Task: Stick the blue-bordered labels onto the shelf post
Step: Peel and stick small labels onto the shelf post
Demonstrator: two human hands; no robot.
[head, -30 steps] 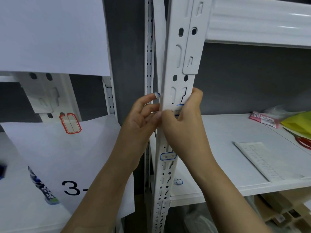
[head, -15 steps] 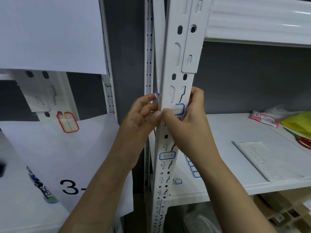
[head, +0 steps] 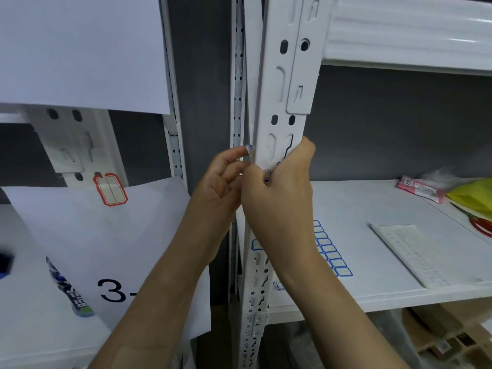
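Note:
A white slotted shelf post (head: pixel 278 83) runs top to bottom in the middle. My right hand (head: pixel 279 193) wraps over its front and presses flat on a blue-bordered label (head: pixel 268 176), of which only a sliver shows by the thumb. My left hand (head: pixel 223 177) rests against the post's left edge, fingers curled, index finger raised. A second blue-bordered label (head: pixel 257 245) is stuck lower on the post. A sheet of blue-bordered labels (head: pixel 330 253) lies on the shelf behind my right forearm.
The white shelf board (head: pixel 372 262) carries a bare backing sheet (head: pixel 418 251), a pink packet (head: pixel 420 189), a yellow bag (head: pixel 471 195) and red scissors (head: pixel 482 225). Left, a paper marked "3-" (head: pixel 114 290), a red-bordered label (head: pixel 110 189) and a small tube (head: pixel 70 291).
My right hand has slid over the upper label, which showed plainly half a second ago and is now nearly covered. The view has shifted slightly, showing more of the label sheet.

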